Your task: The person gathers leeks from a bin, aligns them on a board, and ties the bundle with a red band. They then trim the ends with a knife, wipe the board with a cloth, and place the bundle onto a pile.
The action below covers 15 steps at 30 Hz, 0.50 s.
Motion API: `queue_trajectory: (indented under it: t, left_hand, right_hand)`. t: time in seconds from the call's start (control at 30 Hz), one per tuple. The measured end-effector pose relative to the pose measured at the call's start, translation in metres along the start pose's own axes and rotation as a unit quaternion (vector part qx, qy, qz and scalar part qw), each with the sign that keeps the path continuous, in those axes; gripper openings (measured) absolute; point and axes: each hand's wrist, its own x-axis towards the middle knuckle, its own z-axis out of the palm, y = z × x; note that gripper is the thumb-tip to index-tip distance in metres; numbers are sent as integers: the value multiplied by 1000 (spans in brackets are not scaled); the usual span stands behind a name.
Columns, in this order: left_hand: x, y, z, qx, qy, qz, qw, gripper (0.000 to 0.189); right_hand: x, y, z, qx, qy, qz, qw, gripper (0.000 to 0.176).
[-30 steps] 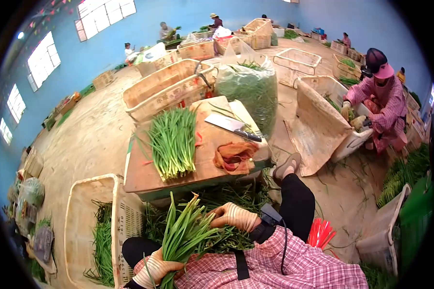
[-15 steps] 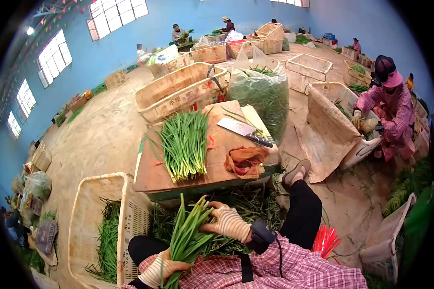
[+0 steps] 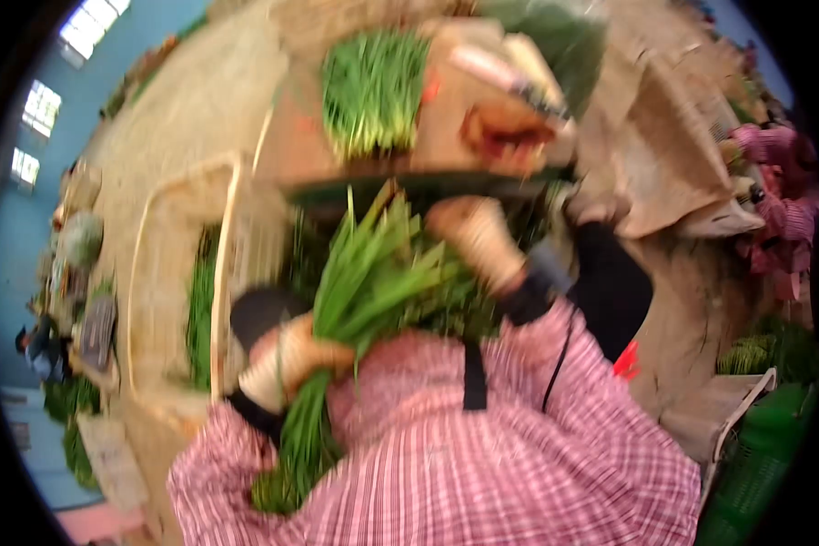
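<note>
Left hand wrapped round green bunch, on the near side of the table. Right hand curled near its upper end, blurred; cannot tell whether it pinches anything. Step judged: picking over the bunch; next pull would need firm left grip.

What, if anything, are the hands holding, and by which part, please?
The left hand grips a bunch of greens mid-length; the right hand is too blurred to tell.
</note>
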Motion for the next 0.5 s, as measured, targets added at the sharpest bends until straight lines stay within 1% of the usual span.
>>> queue_trajectory:
  t: [0.03, 0.07, 0.1, 0.13, 0.17, 0.2, 0.23, 0.27, 0.3, 0.33, 0.37, 0.4, 0.47, 0.5]
  left_hand:
    - [-4, 5, 10, -77, 42, 10, 996, 36]
    - [-7, 13, 17, -96, 88, 0, 991, 37]
    - [-7, 8, 13, -107, 78, -1, 991, 38]
    - [-6, 3, 9, -115, 64, 4, 991, 39]
    - [-7, -6, -1, 61, 48, 130, 988, 39]
    - [-8, -20, -18, 235, 21, 256, 938, 38]
    - [-7, -18, -19, 236, 4, 236, 943, 35]
    - [-5, -14, -11, 98, -2, 117, 988, 32]
    - [-1, -8, -3, -4, 3, 22, 1000, 29]
    - [0, -6, 3, -33, 9, -18, 999, 27]
    - [-1, -13, 5, 42, 45, 31, 998, 31]
    - [-4, 6, 27, -12, 58, 4, 998, 31]
    - [3, -12, 13, -38, 40, -6, 998, 29]
    - [4, -13, 15, -40, 49, -14, 998, 31]
  right_hand:
    - [0, 15, -4, 63, 80, -7, 995, 24]
    - [1, 19, -14, 43, 65, 42, 996, 31]
    - [0, 16, -17, 64, 58, 62, 994, 32]
    - [-4, 11, -11, 45, 66, -34, 996, 30]
    - [-10, 5, -8, -25, 49, -73, 996, 27]
    - [-16, -16, 1, -100, 38, -109, 988, 26]
    - [-16, -22, 11, -128, 25, -128, 983, 28]
    - [-20, -26, 17, -165, 26, -131, 977, 31]
    - [-25, -40, 21, -171, -18, -48, 984, 34]
    - [-25, -16, 37, -164, 71, -136, 974, 32]
    - [-26, -19, 34, -58, 14, -62, 996, 32]
    - [-24, -22, 32, 59, -48, 2, 997, 32]
    - [-22, -5, 48, 113, -18, 6, 993, 31]
    - [-22, -4, 49, 102, -28, 33, 994, 31]
